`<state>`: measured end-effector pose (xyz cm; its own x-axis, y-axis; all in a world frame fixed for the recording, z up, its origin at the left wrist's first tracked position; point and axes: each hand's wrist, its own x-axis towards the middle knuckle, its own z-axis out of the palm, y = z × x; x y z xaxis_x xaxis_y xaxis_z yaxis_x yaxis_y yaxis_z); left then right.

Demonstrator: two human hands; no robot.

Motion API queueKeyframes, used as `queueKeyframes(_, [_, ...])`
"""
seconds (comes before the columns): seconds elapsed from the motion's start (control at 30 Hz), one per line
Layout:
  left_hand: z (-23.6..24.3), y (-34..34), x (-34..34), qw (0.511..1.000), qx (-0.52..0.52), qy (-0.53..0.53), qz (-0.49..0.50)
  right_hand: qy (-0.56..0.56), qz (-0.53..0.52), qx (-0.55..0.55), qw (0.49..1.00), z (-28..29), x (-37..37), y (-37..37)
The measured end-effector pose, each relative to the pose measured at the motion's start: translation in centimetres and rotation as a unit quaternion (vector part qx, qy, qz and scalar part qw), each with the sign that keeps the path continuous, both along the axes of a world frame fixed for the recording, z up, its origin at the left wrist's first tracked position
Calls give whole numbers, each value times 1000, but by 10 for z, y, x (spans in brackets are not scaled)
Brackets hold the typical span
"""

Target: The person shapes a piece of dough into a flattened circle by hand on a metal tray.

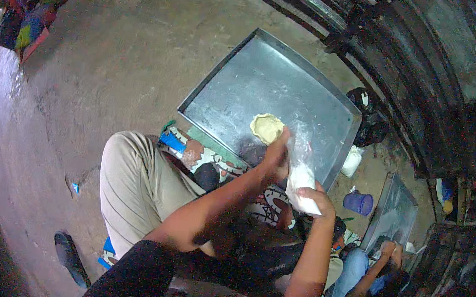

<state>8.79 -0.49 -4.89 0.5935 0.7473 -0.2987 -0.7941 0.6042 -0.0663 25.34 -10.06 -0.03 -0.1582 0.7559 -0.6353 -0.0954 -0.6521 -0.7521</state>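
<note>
My left hand (278,157) is closed at the edge of a flat, roundish piece of pale yellow dough (266,129) with a ragged rim. The dough appears raised over a large metal tray (224,68), with a dark shadow beneath it. In my right hand (320,201) is a clear plastic bag of white powder (303,182), gripped around its lower part. The bag tilts, its loose clear upper end reaching over the tray beside my left fingers. Some of those fingers are hidden. Traces of white powder mark the tray's surface.
A patterned cloth (204,155) lies between my legs and the tray. To the right are black plastic bags (371,127), a white bag (352,162) and a purple cup (358,203). Another person's hands (391,250) work at a second tray (395,208).
</note>
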Motion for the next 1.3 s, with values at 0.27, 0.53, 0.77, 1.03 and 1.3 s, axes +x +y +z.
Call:
queueKeyframes(0.27, [29,-10,-7,994,-6,103,35,221,-29,-45,974,-9,-5,2])
queueKeyframes(0.53, [-3,-19,-12,990,11,135,-24,-32,44,-96,994,-19,9,27])
queueKeyframes(0.77, [-13,-20,-3,989,12,141,-53,-7,7,-95,995,-3,-8,37])
queueKeyframes(1.03, [-8,-31,-13,992,24,105,-66,-87,26,-55,994,-3,-12,40])
queueKeyframes(1.3, [-10,-31,-15,984,52,147,-88,-90,53,-40,994,-23,-4,50])
